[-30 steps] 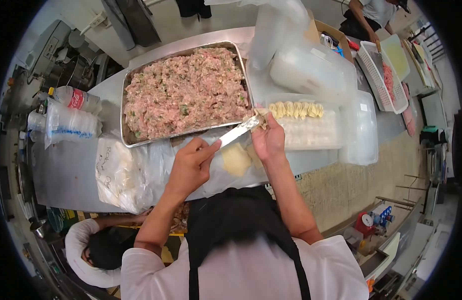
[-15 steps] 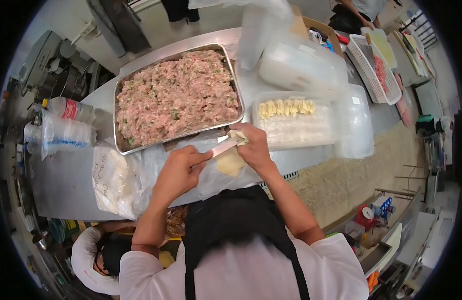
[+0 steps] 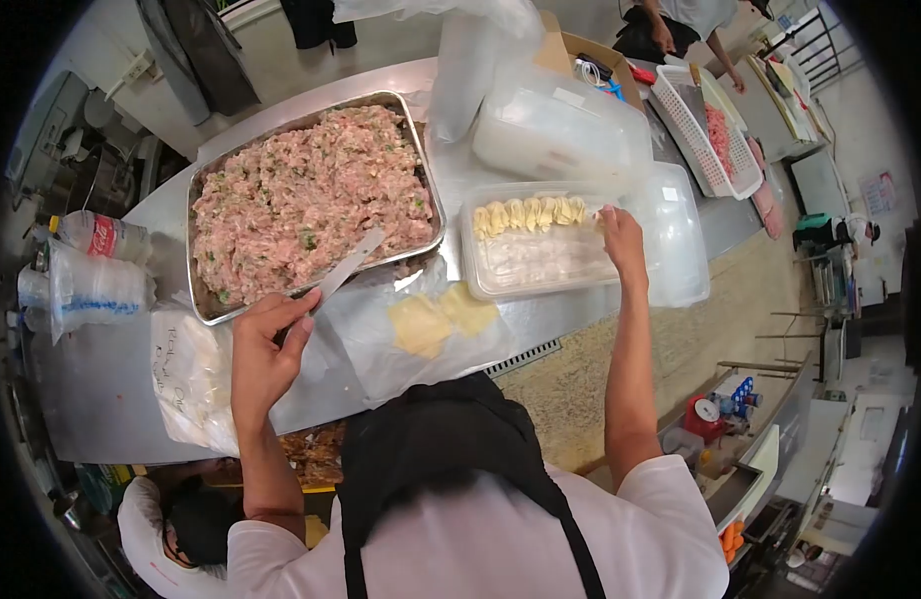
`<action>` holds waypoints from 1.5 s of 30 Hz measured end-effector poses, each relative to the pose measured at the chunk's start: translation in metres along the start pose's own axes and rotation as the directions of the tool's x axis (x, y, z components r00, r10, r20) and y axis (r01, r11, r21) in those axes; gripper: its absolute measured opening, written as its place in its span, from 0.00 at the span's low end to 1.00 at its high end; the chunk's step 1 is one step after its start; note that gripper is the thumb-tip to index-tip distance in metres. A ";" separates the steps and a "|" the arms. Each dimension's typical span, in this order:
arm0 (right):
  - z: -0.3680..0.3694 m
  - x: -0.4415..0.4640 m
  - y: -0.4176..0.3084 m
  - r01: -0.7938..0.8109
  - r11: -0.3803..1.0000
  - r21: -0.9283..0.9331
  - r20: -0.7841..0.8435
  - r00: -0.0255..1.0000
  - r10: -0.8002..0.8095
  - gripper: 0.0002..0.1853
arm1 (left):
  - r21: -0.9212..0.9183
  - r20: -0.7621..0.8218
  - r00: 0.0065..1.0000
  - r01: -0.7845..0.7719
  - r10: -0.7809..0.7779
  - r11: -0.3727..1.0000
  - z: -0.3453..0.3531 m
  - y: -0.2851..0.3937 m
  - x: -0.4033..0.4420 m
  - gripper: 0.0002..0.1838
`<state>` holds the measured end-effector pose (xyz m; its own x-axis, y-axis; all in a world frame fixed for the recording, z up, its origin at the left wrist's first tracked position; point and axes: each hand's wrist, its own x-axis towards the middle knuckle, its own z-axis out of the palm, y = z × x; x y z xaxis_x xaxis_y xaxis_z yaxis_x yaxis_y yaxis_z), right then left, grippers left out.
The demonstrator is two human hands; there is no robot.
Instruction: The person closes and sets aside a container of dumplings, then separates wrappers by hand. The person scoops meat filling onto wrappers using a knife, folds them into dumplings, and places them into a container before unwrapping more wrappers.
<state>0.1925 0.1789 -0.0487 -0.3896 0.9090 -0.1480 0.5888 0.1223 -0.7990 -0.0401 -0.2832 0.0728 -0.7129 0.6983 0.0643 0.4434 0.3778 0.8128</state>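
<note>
Your right hand (image 3: 623, 240) has moved away from the spatula tip and out to the clear plastic container (image 3: 540, 265), where it sits at the right end of the row of dumplings (image 3: 530, 214). Its thumb and fingers are pinched together, but you cannot tell from this view whether a dumpling is between them. Your left hand (image 3: 266, 344) is closed around the handle end of the metal spatula (image 3: 351, 265), whose blade reaches over the near edge of the metal tray (image 3: 428, 180) of minced meat (image 3: 311, 190). Two pale yellow wrappers (image 3: 421, 324) lie on a plastic sheet (image 3: 381, 364) between your hands, nearer you than the tray and container. Left of the sheet rests a bag with handwriting (image 3: 191, 379).
</note>
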 end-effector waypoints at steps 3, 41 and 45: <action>0.004 0.021 0.008 0.445 0.820 -0.361 -0.038 0.871 -0.489 0.13 | 0.011 0.007 1.000 -0.003 0.003 1.000 0.001 -0.001 0.002 0.19; 0.183 -0.179 -0.042 0.464 0.831 0.306 0.636 0.550 -0.541 0.04 | 0.000 -0.075 0.992 0.106 -0.106 0.994 0.016 -0.084 -0.014 0.08; 0.173 -0.194 -0.065 0.295 0.904 0.310 0.661 0.617 -0.428 0.05 | -0.189 0.127 0.991 0.072 -0.048 0.979 0.096 -0.078 -0.007 0.19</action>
<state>0.1068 -0.0742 -0.0691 -0.9602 0.2449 -0.1345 0.1977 0.2552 -0.9465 -0.0176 -0.2586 -0.0470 -0.6582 0.7512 -0.0490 0.2808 0.3053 0.9099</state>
